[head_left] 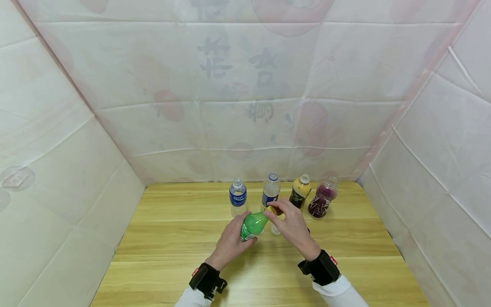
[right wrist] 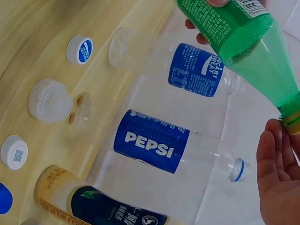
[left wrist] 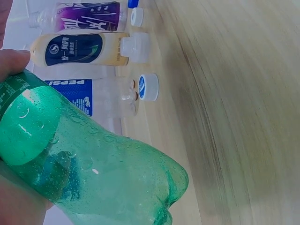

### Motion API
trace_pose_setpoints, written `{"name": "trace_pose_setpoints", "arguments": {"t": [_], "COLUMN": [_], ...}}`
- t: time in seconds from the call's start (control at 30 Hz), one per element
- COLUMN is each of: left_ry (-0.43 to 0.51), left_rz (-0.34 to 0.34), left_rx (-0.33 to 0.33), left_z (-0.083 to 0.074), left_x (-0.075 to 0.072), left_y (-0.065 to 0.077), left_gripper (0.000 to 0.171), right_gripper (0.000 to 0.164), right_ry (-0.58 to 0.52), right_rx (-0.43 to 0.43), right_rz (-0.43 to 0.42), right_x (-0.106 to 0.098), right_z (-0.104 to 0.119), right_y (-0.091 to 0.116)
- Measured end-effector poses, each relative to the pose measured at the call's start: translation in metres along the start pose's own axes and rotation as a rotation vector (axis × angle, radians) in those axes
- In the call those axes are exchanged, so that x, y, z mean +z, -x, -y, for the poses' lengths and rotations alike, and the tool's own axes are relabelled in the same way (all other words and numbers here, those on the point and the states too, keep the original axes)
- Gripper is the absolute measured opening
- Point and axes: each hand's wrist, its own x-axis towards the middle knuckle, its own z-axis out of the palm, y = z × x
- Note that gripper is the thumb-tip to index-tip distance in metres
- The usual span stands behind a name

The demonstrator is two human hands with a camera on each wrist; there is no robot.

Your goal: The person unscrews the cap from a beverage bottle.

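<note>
My left hand (head_left: 232, 238) grips a green plastic bottle (head_left: 254, 224) round its labelled body, tilted with its neck to the upper right. In the left wrist view the bottle's clear green base (left wrist: 140, 173) hangs over the table. At the neck my right hand (head_left: 292, 226) pinches the yellow cap (head_left: 270, 210) between thumb and fingers. The cap (right wrist: 293, 123) sits on the bottle mouth in the right wrist view, with the fingertips against it. Just behind the hands stand an uncapped Pocari Sweat bottle (head_left: 238, 197) and an uncapped Pepsi bottle (right wrist: 151, 140).
Further right stand a yellow, dark-labelled drink bottle (head_left: 300, 192) and a purple-labelled bottle (head_left: 323, 199), both without caps. Loose caps lie before the row: a blue-printed white cap (right wrist: 79, 49), a translucent one (right wrist: 47, 101), a white one (right wrist: 14, 152) and a blue one (right wrist: 4, 199).
</note>
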Motion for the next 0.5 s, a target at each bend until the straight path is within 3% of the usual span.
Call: {"name": "trace_pose_setpoints", "arguments": {"t": [0.5], "left_ry": [0.034], "left_rz": [0.023], "left_rx": [-0.034], "left_z": [-0.0007], "left_x": [-0.0009], "left_y": [0.0018], "left_gripper": [0.083], "right_gripper": [0.032], "right_ry": [-0.057], "right_rx": [-0.11], "right_rz": [0.041], "right_x": [-0.0024], "right_z": [-0.0017], "right_y": [-0.0008]}}
